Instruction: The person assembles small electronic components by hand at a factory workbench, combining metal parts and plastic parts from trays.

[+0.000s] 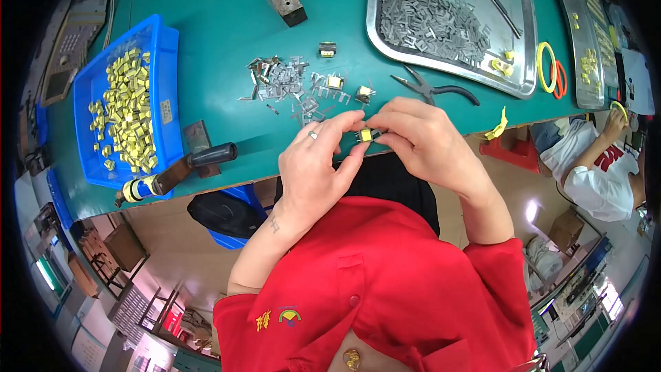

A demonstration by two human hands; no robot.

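Both my hands meet at the table's near edge around a small transformer (365, 136) with a yellow-taped coil and dark metal sides. My left hand (310, 165) pinches its left side between thumb and fingers. On its right side, the fingertips of my right hand (435, 143) are closed too, partly covering it. Just beyond lie similar yellow-wrapped transformers: one upright (365, 94), another (335, 82) among loose metal pieces, and a third (328, 49) farther back. A scattered heap of grey E-shaped metal laminations (279, 77) spreads to their left.
Pliers (435, 89) lie right of my hands, below a steel tray (374, 34) of laminations. A blue bin (169, 76) of yellow coils stands left, near a black-handled tool (212, 155). A metal block (284, 0) sits at the back. Another person (595, 172) sits at right.
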